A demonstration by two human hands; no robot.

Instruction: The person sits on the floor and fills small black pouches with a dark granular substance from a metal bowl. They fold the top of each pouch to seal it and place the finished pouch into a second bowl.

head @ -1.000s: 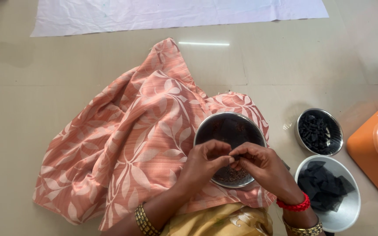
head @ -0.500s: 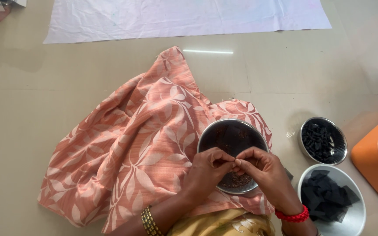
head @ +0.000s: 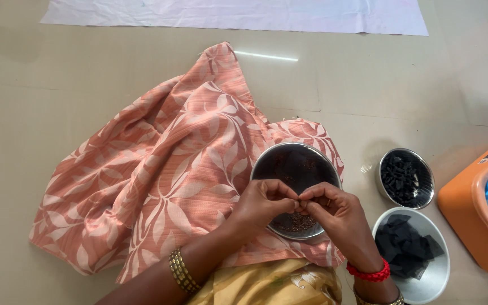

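My left hand (head: 264,203) and my right hand (head: 334,212) meet fingertip to fingertip over a round steel bowl (head: 266,164) that holds small dark bits. Both pinch something tiny between thumb and fingers; it is too small to make out. The bowl rests on a peach cloth with a pale leaf print (head: 159,175), spread over my lap and the floor. Gold bangles ring my left wrist, a red band my right.
At the right, a small steel bowl (head: 406,178) holds black pieces, and a wider steel bowl (head: 433,277) holds black fabric scraps. An orange tub (head: 470,214) stands at the right edge. A white cloth (head: 232,14) lies on the beige floor at the top.
The view has shifted slightly. My hands stay together over the bowl, the fingers working at the same small thing.
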